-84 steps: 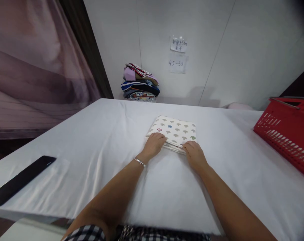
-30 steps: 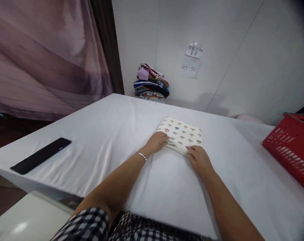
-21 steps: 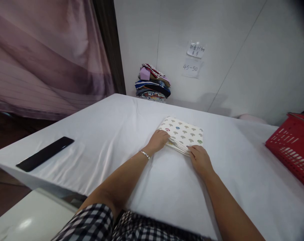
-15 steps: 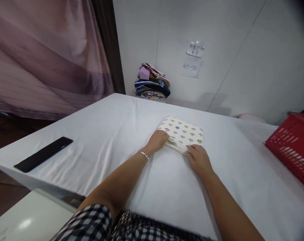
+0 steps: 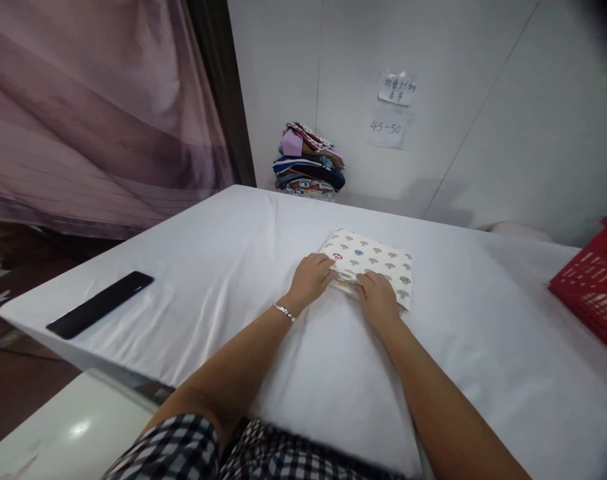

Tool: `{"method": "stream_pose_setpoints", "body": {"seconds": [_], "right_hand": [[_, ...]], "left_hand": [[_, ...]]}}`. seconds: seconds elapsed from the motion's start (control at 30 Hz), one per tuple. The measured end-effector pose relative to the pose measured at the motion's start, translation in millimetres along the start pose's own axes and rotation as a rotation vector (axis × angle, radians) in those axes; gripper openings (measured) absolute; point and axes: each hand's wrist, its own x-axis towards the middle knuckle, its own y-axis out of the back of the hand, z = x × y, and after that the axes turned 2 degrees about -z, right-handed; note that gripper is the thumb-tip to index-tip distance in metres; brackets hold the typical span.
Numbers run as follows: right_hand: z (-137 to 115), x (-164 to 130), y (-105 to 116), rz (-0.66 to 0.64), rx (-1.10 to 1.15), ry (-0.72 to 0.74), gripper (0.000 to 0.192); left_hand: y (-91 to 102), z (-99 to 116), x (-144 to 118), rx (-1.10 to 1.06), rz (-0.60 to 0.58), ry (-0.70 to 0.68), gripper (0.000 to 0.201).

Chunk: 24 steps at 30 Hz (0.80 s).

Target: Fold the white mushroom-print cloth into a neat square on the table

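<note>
Folded cloth [image 5: 371, 255]: matt, soft-looking fabric. Desk cover [image 5: 223, 267]: white cloth, mostly smooth w/ creases, slight sheen. Bracelet [image 5: 284, 311]: shiny silver-col. metal. Black slab [image 5: 101, 304]: smooth, v. glossy; glass or plastic, can't tell. Basket [image 5: 592, 285]: red plastic, semi-gloss. Sign [image 5: 391, 128]: paper. Curtain [image 5: 93, 127]: cloth, soft sheen. Wall [image 5: 473, 80]: smooth, approx. matt.

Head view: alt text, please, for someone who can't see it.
A person's left hand and right hand touch the near edge of a folded mushroom-print cloth on a white-covered table. A black slab lies to the left, a red basket to the right.
</note>
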Motion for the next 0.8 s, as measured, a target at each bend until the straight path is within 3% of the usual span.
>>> {"method": "stream_pose_setpoints", "body": {"seconds": [0.07,0.17,0.27,0.4,0.8], "right_hand": [[3.1,-1.2,-1.8,0.032,0.033,0.006,0.018],[4.7,-2.1,-2.4,0.049,0.050,0.017,0.018],[4.3,-1.9,-2.0,0.069,0.060,0.042,0.019],[4.3,-2.5,-1.9,0.078,0.071,0.049,0.019],[8.9,-2.7,-6.0,0.083,0.090,0.059,0.019]], "left_hand": [[0.2,8.6,-13.6,-0.180,0.019,0.288,0.017],[-6.8,24.0,-30.9,-0.649,-0.137,0.736,0.018],[-14.3,37.7,-33.7,-1.007,-0.178,0.977,0.019],[-17.5,48.8,-23.3,-1.214,-0.125,1.092,0.016],[-31.8,75.1,-11.5,-1.375,-0.020,1.145,0.015]]}}
